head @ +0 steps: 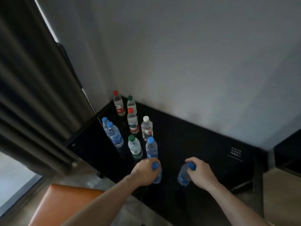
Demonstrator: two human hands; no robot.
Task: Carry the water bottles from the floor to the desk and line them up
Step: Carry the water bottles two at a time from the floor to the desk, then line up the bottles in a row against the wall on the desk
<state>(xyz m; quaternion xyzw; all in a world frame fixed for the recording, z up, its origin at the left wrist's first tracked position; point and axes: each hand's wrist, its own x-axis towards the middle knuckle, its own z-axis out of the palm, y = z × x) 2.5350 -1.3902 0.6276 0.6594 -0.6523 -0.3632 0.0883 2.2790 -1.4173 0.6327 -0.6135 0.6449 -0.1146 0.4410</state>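
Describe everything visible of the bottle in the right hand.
The bottle in the right hand is clear, thin-looking plastic with a blue cap and a blue label band low on its body. It leans, base toward the left, over the black desk; whether its base touches the surface cannot be told. The right hand has its grip around the neck and shoulder, leaving the cap partly showing. It stands apart from the other bottles.

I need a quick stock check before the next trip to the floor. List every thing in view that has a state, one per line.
Left hand: closed on a blue-capped clear plastic bottle, capped.
Right hand: closed on a second blue-capped bottle, tilted, capped.
Eight other plastic bottles: upright on the black desk, capped, loosely grouped, not one line.
Dark curtain: drawn.
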